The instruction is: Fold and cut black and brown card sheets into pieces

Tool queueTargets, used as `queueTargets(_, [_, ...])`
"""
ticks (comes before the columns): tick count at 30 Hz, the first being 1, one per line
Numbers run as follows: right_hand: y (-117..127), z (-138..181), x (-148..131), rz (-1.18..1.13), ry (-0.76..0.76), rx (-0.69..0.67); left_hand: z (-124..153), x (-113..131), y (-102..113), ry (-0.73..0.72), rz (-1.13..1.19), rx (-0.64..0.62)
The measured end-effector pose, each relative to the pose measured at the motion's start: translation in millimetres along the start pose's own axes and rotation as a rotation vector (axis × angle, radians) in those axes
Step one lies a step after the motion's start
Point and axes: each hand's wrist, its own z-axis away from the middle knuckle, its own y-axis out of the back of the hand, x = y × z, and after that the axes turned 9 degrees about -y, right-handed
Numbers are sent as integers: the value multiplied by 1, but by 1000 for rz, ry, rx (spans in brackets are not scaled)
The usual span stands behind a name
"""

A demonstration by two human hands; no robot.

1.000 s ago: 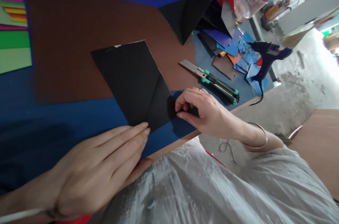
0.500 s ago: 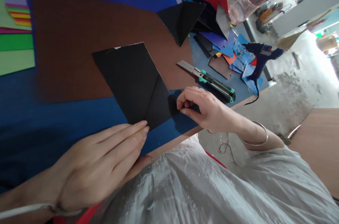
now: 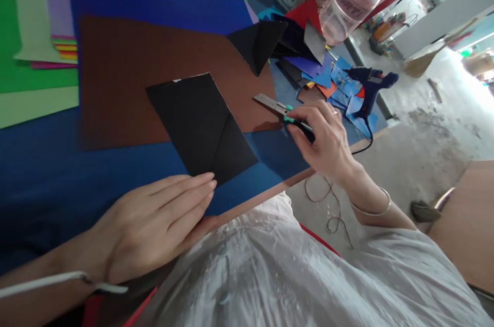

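Observation:
A folded black paper sheet lies on the blue table cover, partly over a brown sheet. My left hand rests flat with fingers stretched out, fingertips touching the paper's near corner. My right hand is to the right of the paper, fingers closed around the green and black handle of a utility knife, whose metal blade sticks out to the left over the brown sheet's edge.
A second folded black piece lies farther back. Beside it sit a heap of coloured paper scraps, a blue glue gun with its cord, and clear plastic jars. Stacked coloured sheets lie at left. The table edge runs near my body.
My right hand has let go of the black paper's right corner and moved right and away to close on the utility knife. The left hand stays on the paper's near corner.

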Motion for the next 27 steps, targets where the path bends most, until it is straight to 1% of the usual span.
queueTargets(2, [0, 3, 13, 141, -53, 16, 1, 1, -3, 41, 33, 10])
queueTargets(3, [-1, 5, 19, 174, -63, 14, 2, 2, -4, 44, 47, 25])
queueTargets(5, [-4, 9, 28, 236, -76, -11, 2, 2, -4, 54, 86, 11])
queueTargets(7, [-6, 13, 35, 270, -81, -14, 0, 2, -2, 113, 98, -24])
queueTargets(10, [-9, 17, 40, 278, -55, 1, -10, 4, 2, 322, 84, -65])
queueTargets(13, [-9, 19, 41, 242, -16, 10, -22, 4, 2, 543, 158, -54])
queueTargets(15, [-8, 20, 40, 197, 3, 13, -30, 2, 0, 634, 242, -34])
queueTargets(17, [-8, 21, 38, 152, 24, 13, -35, -2, -4, 690, 325, -9])
queueTargets(20, [-8, 24, 33, 107, 75, 11, -39, -7, -8, 729, 418, 25])
queueTargets(22, [-8, 27, 31, 98, 115, -4, -41, -8, -9, 728, 433, 32])
queueTargets(24, [-7, 30, 29, 91, 146, -31, -42, -8, -8, 712, 406, 11])
queueTargets(27, [-1, 34, 27, 79, 196, -50, -43, -8, -6, 656, 320, -51])
